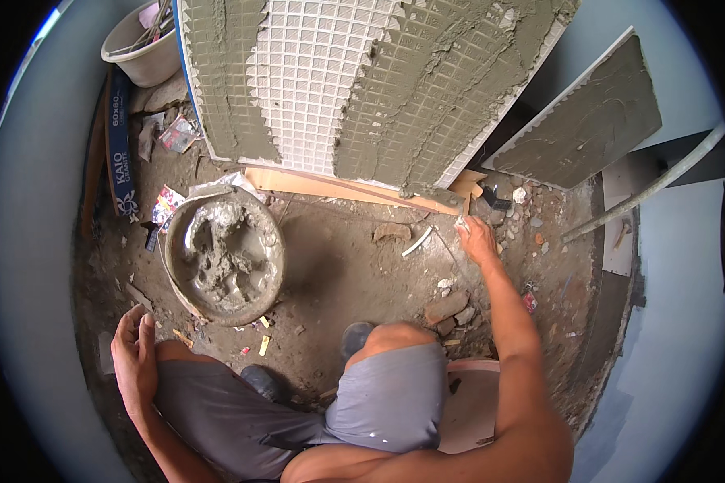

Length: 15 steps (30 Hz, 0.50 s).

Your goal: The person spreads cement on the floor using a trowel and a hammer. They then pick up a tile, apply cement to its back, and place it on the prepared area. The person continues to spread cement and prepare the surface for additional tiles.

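At the lower edge of the large tile (pixel 302 105), my right hand (pixel 478 241) is closed round the handle of a trowel (pixel 437 194). The trowel's mortar-covered blade lies against the tile's bottom right part. Grey mortar coats the tile's ribbed back on the left and right, while a white strip down the middle is bare. My left hand (pixel 136 351) rests by my left knee, its fingers loosely stretched with nothing in them. In front of that hand stands a round bucket (pixel 275 278) holding wet grey mortar (pixel 221 258).
A second mortar-coated panel (pixel 592 121) leans at the right wall, near a slanting pale pole (pixel 660 189). Cardboard (pixel 330 187) lies under the large tile. Broken bricks (pixel 446 307) and rubble litter the dirt floor. Another bucket (pixel 145 60) holding sticks stands back left.
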Available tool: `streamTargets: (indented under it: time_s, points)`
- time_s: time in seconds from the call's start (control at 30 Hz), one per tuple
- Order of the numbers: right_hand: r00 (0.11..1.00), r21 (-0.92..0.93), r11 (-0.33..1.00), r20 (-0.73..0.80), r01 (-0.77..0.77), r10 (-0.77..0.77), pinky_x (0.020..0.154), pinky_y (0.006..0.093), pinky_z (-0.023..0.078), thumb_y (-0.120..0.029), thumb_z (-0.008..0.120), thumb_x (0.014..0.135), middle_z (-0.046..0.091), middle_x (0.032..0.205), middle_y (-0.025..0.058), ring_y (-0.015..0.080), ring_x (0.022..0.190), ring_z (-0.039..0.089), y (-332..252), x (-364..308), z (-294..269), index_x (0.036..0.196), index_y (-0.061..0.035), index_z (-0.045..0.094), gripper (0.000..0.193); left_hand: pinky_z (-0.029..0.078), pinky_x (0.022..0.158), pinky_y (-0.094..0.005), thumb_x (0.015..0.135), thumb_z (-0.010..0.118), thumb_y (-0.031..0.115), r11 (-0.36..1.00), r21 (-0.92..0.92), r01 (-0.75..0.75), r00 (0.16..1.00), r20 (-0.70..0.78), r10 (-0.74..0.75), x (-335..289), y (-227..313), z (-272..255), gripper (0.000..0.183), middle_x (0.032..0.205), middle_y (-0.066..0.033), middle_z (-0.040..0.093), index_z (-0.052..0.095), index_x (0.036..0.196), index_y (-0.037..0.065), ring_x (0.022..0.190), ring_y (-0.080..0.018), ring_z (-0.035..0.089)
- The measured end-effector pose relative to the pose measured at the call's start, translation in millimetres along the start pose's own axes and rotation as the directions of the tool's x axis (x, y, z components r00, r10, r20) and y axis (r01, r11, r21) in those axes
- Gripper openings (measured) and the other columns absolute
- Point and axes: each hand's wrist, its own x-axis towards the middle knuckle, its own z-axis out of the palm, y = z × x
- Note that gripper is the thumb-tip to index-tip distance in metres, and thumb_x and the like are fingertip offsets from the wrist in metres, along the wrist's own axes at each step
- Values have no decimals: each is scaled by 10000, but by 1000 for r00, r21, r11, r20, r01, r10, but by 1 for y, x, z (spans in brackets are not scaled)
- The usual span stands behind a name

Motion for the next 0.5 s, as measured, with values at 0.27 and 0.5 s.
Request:
streamTargets:
  time_s: [0.27,0.5]
  points:
    - [956,57,997,-291,49,-31,865,423,494,-238,639,904,651,1080,217,398,992,623,-8,49,-119,1091,44,643,338,471,897,-333,980,566,262,1000,0,-25,999,-29,24,0,-4,3,397,1059,-183,668,589,1191,-74,1002,-215,633]
    - [833,113,984,-550,140,-55,720,376,498,-254,636,925,669,858,194,339,790,661,-48,112,-273,975,31,651,290,478,877,-331,974,573,245,998,-11,-58,998,-32,58,-2,1,5,394,1029,-194,668,586,1178,-92,979,-218,639]
